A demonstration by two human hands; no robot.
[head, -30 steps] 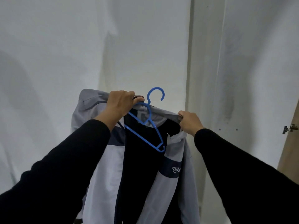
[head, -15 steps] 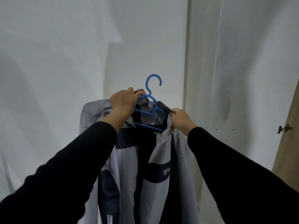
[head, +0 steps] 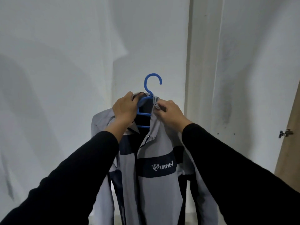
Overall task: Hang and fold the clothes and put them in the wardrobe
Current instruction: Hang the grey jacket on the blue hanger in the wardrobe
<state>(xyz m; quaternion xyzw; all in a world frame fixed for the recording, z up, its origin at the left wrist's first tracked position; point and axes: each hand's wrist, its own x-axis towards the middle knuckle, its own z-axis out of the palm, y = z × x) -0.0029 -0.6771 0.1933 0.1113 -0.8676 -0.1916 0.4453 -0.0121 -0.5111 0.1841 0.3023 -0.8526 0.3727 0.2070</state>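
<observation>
Gripping jacket (head: 155,189) collar: left hand (head: 125,108), right hand (head: 169,112).

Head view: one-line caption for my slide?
Both hands, left hand and right hand, settle a grey jacket onto a blue hanger.

A: What's held up there?

B: A grey jacket (head: 155,189) with navy bands; the band across its chest, below the right hand (head: 168,113), reads "TRIPLE-F" in white. Its front hangs open down the middle, under both hands.

A: And the hanger?

B: A blue plastic hanger (head: 151,86), upright inside the collar. Its hook rises just above and between the hands, and its lower bars show between them. The left hand (head: 125,109) grips collar and hanger, while the right pinches the collar's other side.
</observation>
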